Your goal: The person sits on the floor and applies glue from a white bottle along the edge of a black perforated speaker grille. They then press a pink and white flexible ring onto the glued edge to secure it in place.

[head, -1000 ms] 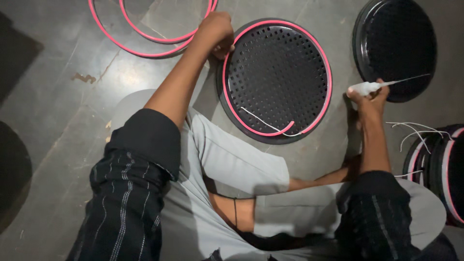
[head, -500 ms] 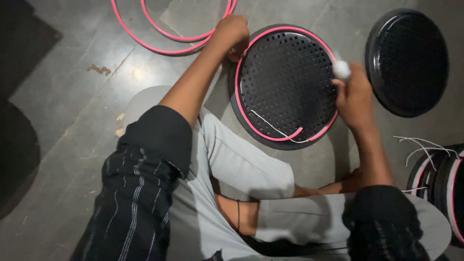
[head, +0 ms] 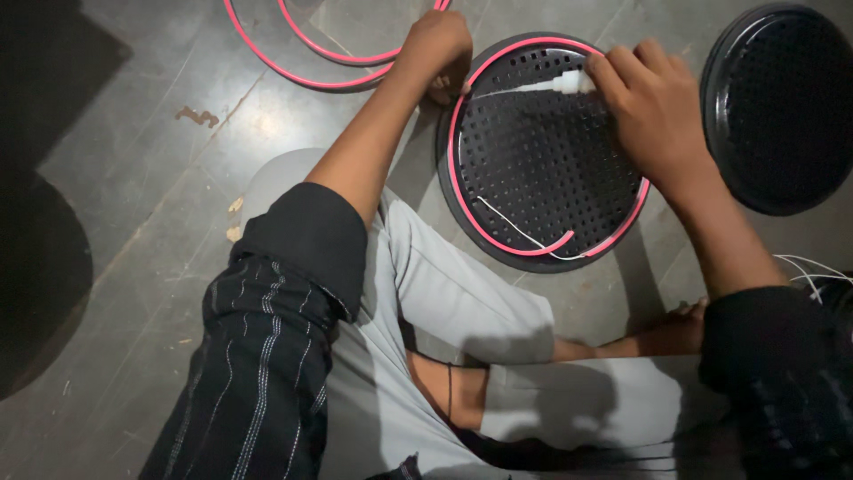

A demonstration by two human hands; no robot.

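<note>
Black perforated disc (head: 533,169), pink strip (head: 462,191) seated round rim; right hand (head: 653,111) pinches white tube (head: 573,84) at 12 o'clock, left hand (head: 435,44) presses rim at 10 o'clock.

Black perforated disc (head: 542,151) rimmed by a pink strip (head: 462,191); white tube (head: 569,84); second black perforated disc (head: 782,107); grey floor (head: 160,178); black sleeves (head: 267,356) with pale stitched stripes.

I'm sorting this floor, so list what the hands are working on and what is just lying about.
In hand:
- perforated black disc with pink strip round its rim
- white tube, in the right hand
- left hand, on the disc's edge
- thin white wire

Lying about:
- second black disc
- pink hoops
- loose white wires
</note>
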